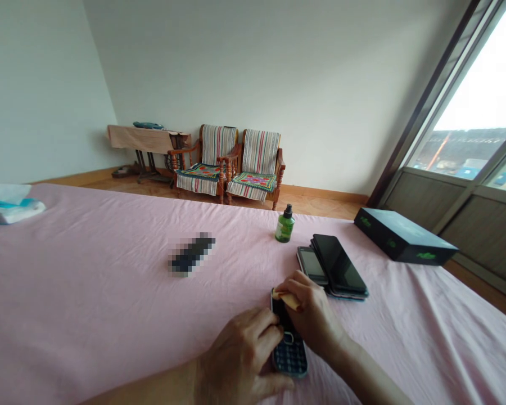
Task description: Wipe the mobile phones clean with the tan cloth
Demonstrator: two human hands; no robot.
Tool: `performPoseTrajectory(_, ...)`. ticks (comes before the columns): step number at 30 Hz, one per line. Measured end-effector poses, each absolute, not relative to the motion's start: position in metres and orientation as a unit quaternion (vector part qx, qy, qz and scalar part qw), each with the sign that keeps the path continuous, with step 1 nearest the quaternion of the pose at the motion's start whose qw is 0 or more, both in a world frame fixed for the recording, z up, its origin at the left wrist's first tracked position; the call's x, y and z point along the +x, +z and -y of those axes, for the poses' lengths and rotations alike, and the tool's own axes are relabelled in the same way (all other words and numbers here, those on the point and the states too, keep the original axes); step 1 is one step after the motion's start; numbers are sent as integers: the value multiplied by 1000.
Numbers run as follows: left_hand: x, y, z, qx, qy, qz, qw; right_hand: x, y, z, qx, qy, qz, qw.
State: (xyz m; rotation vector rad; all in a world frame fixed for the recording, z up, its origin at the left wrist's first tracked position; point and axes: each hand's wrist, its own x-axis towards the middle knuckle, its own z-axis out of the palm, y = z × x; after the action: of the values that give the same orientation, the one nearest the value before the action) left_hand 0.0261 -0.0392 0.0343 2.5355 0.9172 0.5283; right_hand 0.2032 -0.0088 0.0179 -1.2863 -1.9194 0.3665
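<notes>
A dark keypad mobile phone [290, 357] lies face up on the pink cloth in front of me. My left hand [247, 351] grips its left side, with curled fingers against the edge and the thumb by the bottom end. Pinched in my right hand [314, 312] is a folded yellow cloth [290, 300], which touches the top part of the phone's screen. My right fingers partly hide that screen. Just beyond my right hand sit a smaller phone [313, 265] and a stack of black-screened devices [339, 267].
A green spray bottle [284, 225] stands behind the devices. The black box [405, 236] is at the far right of the pink-covered surface [109, 292]. A blurred dark object [193, 254] lies left of centre, and a white-and-blue packet [10, 203] at the left edge. Two chairs [255, 163] stand beyond.
</notes>
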Motion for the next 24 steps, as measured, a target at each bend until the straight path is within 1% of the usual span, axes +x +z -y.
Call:
performPoseTrajectory(3,25,35,40,901,187,-332,208,199,14,7,-509,114,774,359)
performPoseTrajectory(6,25,35,41,891,187,-346,225,199,16,9,-504,113,787,339)
performPoseTrajectory(11,24,31,38,867,257,-357,235,195,21,18,-490,136,802,315)
performPoseTrajectory(16,23,29,35,858,271,-358,249,190,29,31,-480,201,798,302)
performPoseTrajectory(22,24,31,28,869,236,-357,248,188,47,46,-407,302,804,311)
performPoseTrajectory(24,24,33,27,871,222,-361,249,190,47,45,-393,316,805,312)
